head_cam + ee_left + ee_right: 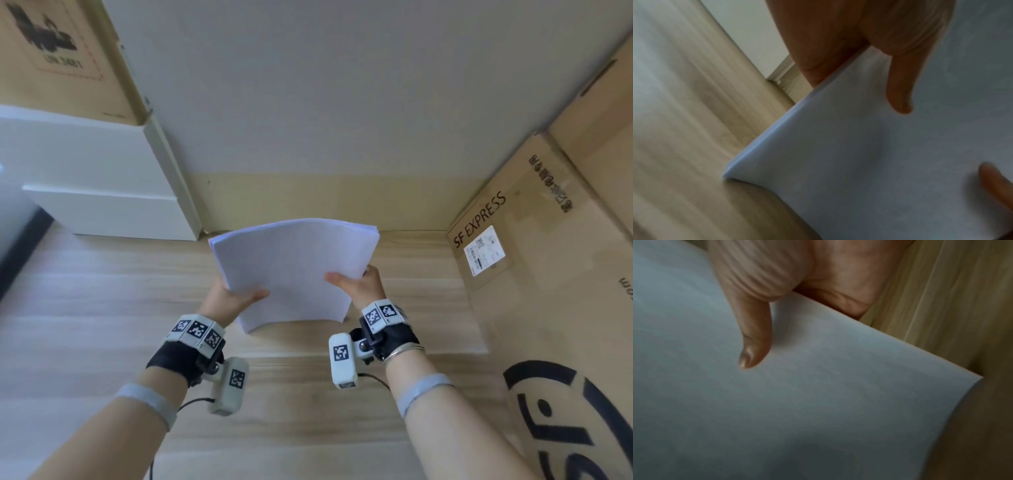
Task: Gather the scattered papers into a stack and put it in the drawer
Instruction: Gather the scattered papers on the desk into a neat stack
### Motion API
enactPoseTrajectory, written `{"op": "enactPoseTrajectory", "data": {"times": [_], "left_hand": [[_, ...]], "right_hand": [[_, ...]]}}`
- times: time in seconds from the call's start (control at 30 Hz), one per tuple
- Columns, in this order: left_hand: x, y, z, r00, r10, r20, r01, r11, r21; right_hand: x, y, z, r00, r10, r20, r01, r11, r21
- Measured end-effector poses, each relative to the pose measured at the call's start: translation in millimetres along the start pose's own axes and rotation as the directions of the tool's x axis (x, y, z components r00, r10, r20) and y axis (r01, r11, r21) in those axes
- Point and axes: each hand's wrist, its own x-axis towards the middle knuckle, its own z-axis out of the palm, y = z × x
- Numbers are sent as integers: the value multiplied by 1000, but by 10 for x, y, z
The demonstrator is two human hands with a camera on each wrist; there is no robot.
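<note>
While held aloft, paper stack (291, 270) between grips.

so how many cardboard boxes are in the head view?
3 at least: one box upper left on the white drawers, the SF Express box on the right, another box stacked behind it. More may sit out of frame.

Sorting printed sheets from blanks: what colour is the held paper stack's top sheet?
Plain white, no print visible on the paper stack; clearest in the head view.
</note>
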Motion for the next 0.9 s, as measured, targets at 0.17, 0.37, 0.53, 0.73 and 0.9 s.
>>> {"op": "enactPoseTrajectory", "data": {"times": [0.17, 0.37, 0.53, 0.73, 0.9], "left_hand": [[102, -66, 70, 995, -3, -97, -3, 998, -70], [144, -166, 100, 998, -46, -30, 43, 993, -109], [174, -234, 158, 998, -47, -49, 45, 998, -49], [69, -405, -111, 987, -161, 20, 161, 987, -20], [-347, -624, -489, 965, -257, 47, 254, 965, 61]], "right_hand": [[-6, 50, 20, 1000, 27, -13, -27, 1000, -4], [26, 165, 18, 995, 101, 4, -101, 994, 40], [112, 294, 133, 993, 91, -69, -94, 995, -34], [-35, 357, 298, 997, 65, -53, -72, 987, -145], [-387, 469, 603, 994, 105, 11, -99, 960, -264]]}}
